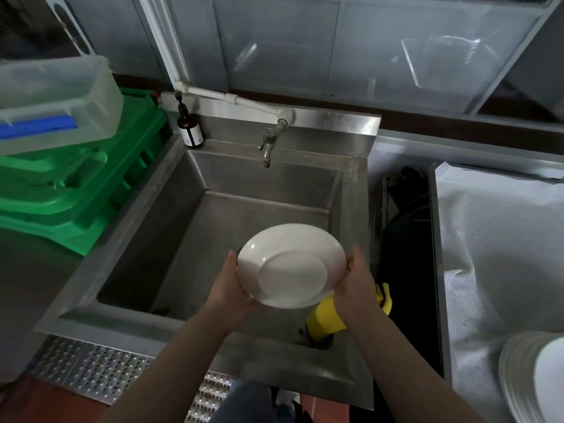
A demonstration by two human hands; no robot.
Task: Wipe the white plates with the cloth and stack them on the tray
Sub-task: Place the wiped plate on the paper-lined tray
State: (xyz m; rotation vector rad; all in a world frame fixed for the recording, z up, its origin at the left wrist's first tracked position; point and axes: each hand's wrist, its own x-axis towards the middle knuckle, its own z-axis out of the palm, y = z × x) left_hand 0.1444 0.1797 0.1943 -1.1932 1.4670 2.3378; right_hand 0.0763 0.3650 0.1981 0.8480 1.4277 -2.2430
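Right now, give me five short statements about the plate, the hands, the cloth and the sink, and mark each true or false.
1. Both hands hold the white plate over the steel sink. True: the left hand and the right hand grip opposite edges.
2. The plate shows its underside to the camera. True.
3. The yellow cloth lies on the green crates. False: it hangs under the right hand at the sink's near right corner, away from the green crates.
4. Water is running from the tap. False: no stream shows.
5. The stack of white plates stands in the sink. False: it stands at the lower right on the white-lined tray.
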